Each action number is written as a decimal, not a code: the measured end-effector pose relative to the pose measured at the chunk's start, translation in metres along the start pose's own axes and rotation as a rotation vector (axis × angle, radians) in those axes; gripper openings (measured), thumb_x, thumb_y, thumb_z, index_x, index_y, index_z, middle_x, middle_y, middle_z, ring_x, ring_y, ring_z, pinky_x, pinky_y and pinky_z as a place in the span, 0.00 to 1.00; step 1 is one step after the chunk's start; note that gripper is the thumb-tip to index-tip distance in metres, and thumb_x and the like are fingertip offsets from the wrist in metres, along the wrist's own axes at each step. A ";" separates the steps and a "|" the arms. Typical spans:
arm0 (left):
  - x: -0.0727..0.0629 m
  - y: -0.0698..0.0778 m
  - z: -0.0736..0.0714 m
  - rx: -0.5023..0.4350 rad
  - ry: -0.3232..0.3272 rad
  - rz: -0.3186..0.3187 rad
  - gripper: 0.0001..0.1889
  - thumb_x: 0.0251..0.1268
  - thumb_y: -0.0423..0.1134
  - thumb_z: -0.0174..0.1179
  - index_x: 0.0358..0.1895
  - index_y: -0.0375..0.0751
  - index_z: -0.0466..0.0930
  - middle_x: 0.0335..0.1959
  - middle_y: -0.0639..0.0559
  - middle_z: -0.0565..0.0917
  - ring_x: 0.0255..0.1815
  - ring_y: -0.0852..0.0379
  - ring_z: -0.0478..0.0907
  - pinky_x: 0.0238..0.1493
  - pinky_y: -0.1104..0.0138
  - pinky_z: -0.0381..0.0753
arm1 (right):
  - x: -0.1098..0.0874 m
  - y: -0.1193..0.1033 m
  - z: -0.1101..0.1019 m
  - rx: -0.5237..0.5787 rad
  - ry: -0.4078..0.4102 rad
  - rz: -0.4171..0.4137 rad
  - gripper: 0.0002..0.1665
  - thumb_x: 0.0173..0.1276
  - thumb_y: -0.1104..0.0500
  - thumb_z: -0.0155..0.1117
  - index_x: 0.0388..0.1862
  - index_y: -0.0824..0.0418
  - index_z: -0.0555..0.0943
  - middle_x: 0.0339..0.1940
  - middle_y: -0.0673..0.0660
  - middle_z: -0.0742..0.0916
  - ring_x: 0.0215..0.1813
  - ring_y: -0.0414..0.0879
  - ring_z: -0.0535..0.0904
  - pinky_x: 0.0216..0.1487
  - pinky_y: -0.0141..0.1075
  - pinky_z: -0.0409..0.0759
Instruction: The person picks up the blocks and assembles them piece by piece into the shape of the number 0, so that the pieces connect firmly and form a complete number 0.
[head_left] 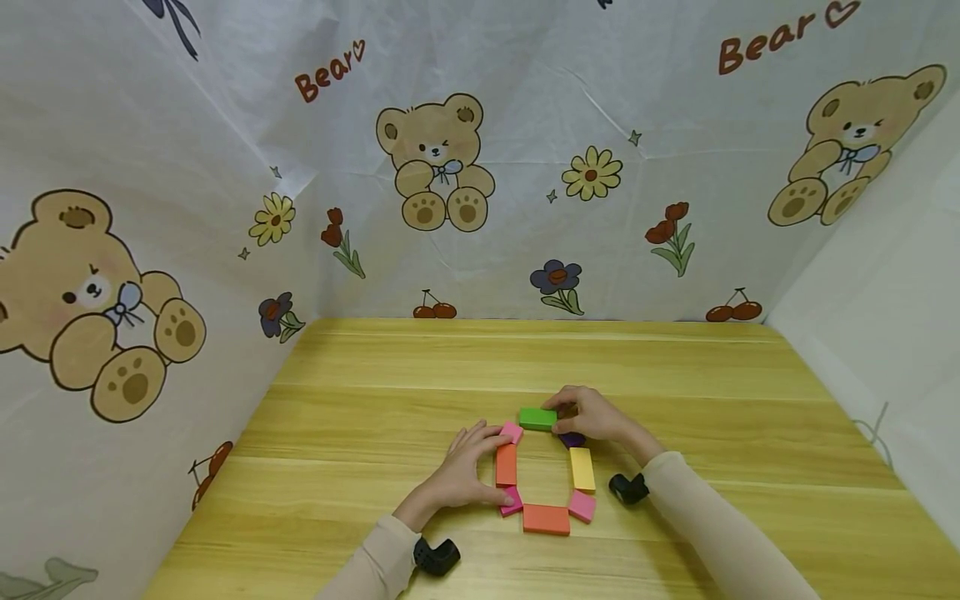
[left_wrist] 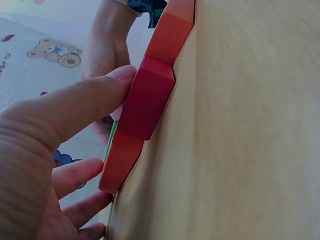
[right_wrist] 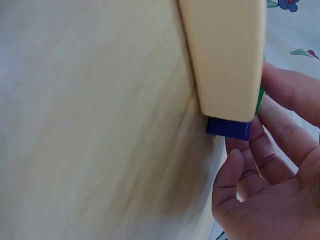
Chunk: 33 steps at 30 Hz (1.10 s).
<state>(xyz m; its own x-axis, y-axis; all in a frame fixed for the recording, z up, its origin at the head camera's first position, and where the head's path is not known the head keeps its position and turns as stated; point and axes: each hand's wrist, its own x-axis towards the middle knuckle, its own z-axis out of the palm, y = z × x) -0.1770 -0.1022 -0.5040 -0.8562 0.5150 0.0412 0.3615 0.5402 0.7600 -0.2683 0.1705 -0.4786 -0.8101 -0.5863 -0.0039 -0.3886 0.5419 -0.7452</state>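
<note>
Colored blocks form a ring on the table. At its far side, my right hand [head_left: 591, 414] pinches the right end of a green block [head_left: 537, 418] between thumb and finger. A dark purple block [head_left: 573, 439], partly hidden by that hand, lies beside a yellow block [head_left: 582, 469]. My left hand [head_left: 467, 468] spreads along the left side. Its thumb touches a magenta block [left_wrist: 148, 100], and a fingertip reaches the upper pink block [head_left: 512, 432]. Between these two stands an orange block [head_left: 506, 465]. Another orange block [head_left: 546, 519] and a pink block [head_left: 582, 506] make the near side.
The wooden table [head_left: 390, 367] meets a bear-print cloth [head_left: 510, 250] at the back and left. A white wall panel [head_left: 862, 292] borders the right. Black wrist devices sit at the left wrist [head_left: 437, 557] and right wrist [head_left: 628, 489].
</note>
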 end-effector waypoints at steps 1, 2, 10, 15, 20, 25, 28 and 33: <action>0.000 0.000 0.000 0.001 0.000 0.001 0.44 0.45 0.50 0.77 0.69 0.43 0.70 0.74 0.47 0.64 0.80 0.41 0.44 0.76 0.41 0.35 | 0.000 0.000 0.000 0.003 -0.002 0.004 0.18 0.61 0.63 0.70 0.51 0.63 0.84 0.44 0.57 0.84 0.45 0.47 0.79 0.47 0.37 0.79; 0.000 0.000 0.000 0.002 -0.001 0.002 0.44 0.45 0.50 0.76 0.69 0.43 0.69 0.74 0.47 0.64 0.80 0.41 0.44 0.76 0.41 0.35 | 0.000 0.000 0.000 0.006 -0.005 0.008 0.18 0.61 0.62 0.70 0.51 0.63 0.84 0.44 0.57 0.84 0.45 0.47 0.79 0.47 0.36 0.79; 0.000 0.000 0.000 -0.001 0.001 0.006 0.44 0.45 0.50 0.76 0.69 0.42 0.69 0.74 0.46 0.64 0.80 0.41 0.44 0.76 0.41 0.35 | 0.001 -0.001 0.000 0.012 -0.010 0.016 0.19 0.60 0.63 0.71 0.51 0.64 0.84 0.44 0.57 0.84 0.44 0.48 0.79 0.46 0.36 0.79; 0.000 -0.001 0.000 0.004 0.007 0.012 0.44 0.44 0.50 0.77 0.69 0.42 0.70 0.73 0.46 0.64 0.80 0.41 0.44 0.76 0.41 0.36 | 0.001 -0.003 0.000 0.012 -0.011 0.021 0.18 0.61 0.63 0.70 0.51 0.64 0.84 0.44 0.57 0.84 0.44 0.47 0.79 0.47 0.37 0.78; 0.000 -0.001 0.000 0.008 0.011 0.018 0.44 0.44 0.50 0.77 0.68 0.42 0.70 0.73 0.46 0.64 0.80 0.41 0.45 0.76 0.40 0.36 | 0.000 -0.004 0.000 0.018 -0.012 0.014 0.16 0.64 0.63 0.67 0.51 0.64 0.83 0.43 0.57 0.84 0.41 0.44 0.77 0.44 0.33 0.77; 0.000 -0.002 0.000 0.009 0.012 0.020 0.44 0.44 0.50 0.77 0.68 0.42 0.70 0.73 0.46 0.64 0.80 0.40 0.45 0.76 0.40 0.36 | 0.000 -0.003 0.000 0.015 -0.017 0.001 0.15 0.67 0.64 0.64 0.52 0.65 0.83 0.44 0.58 0.84 0.41 0.43 0.77 0.43 0.31 0.77; 0.000 -0.001 0.000 0.008 0.010 0.019 0.44 0.44 0.51 0.77 0.69 0.42 0.70 0.73 0.46 0.64 0.80 0.41 0.45 0.76 0.40 0.36 | 0.000 0.000 0.000 0.015 -0.015 -0.002 0.15 0.67 0.63 0.64 0.52 0.64 0.83 0.45 0.58 0.84 0.42 0.44 0.78 0.44 0.32 0.78; -0.001 -0.001 -0.001 0.004 0.005 0.018 0.44 0.45 0.51 0.76 0.69 0.43 0.70 0.74 0.47 0.64 0.80 0.41 0.44 0.76 0.41 0.35 | -0.001 0.002 -0.001 0.014 -0.011 -0.005 0.15 0.68 0.63 0.64 0.52 0.63 0.84 0.46 0.58 0.84 0.47 0.48 0.79 0.46 0.34 0.78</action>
<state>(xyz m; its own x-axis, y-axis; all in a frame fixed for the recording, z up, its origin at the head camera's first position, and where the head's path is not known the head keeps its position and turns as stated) -0.1767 -0.1034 -0.5040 -0.8512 0.5216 0.0585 0.3785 0.5329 0.7568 -0.2686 0.1727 -0.4800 -0.8033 -0.5956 -0.0068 -0.3869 0.5304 -0.7543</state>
